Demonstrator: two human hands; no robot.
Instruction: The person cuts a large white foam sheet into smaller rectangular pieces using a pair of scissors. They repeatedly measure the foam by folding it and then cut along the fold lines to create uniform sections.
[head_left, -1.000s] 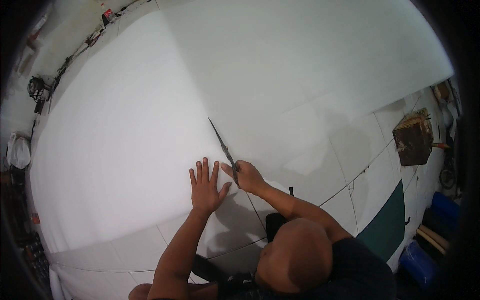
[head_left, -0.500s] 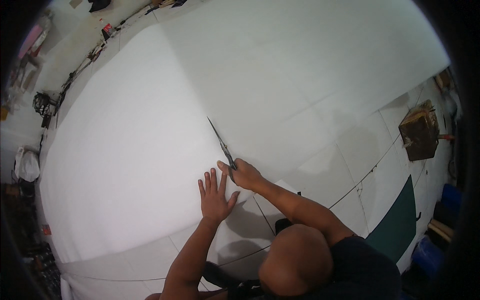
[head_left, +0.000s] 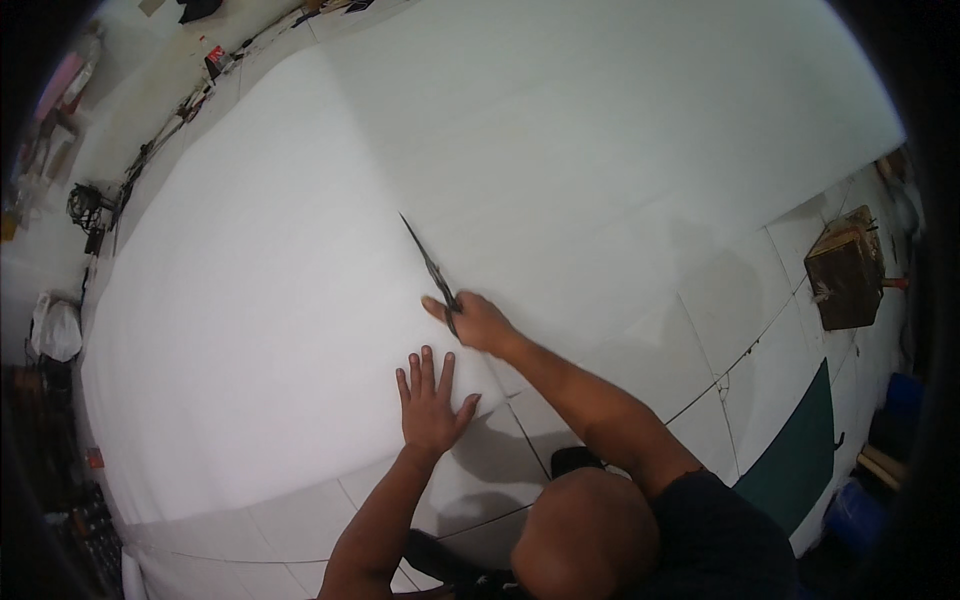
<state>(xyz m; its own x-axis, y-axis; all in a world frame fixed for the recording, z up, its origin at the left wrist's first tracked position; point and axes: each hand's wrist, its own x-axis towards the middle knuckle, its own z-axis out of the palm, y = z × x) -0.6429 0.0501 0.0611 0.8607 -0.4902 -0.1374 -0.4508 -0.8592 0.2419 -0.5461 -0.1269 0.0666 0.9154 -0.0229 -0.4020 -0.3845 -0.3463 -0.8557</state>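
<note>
A very large white sheet (head_left: pixel 560 150) lies spread over a white tiled floor. My right hand (head_left: pixel 478 322) grips the handles of long dark scissors (head_left: pixel 428 262), whose blades point up and to the left along a cut line in the sheet. My left hand (head_left: pixel 430 405) lies flat on the sheet just below and left of the scissors, fingers spread, holding nothing. My head and dark shirt fill the lower middle of the view.
A brown wooden box (head_left: pixel 848 272) stands on the floor at the right. A dark green sheet (head_left: pixel 795 455) lies at the lower right, near blue containers (head_left: pixel 850 515). Clutter, cables and a white bag (head_left: pixel 55 330) line the left edge.
My right hand and the scissors have moved a little forward along the cut line. My left hand has stayed flat on the sheet, slightly behind the right.
</note>
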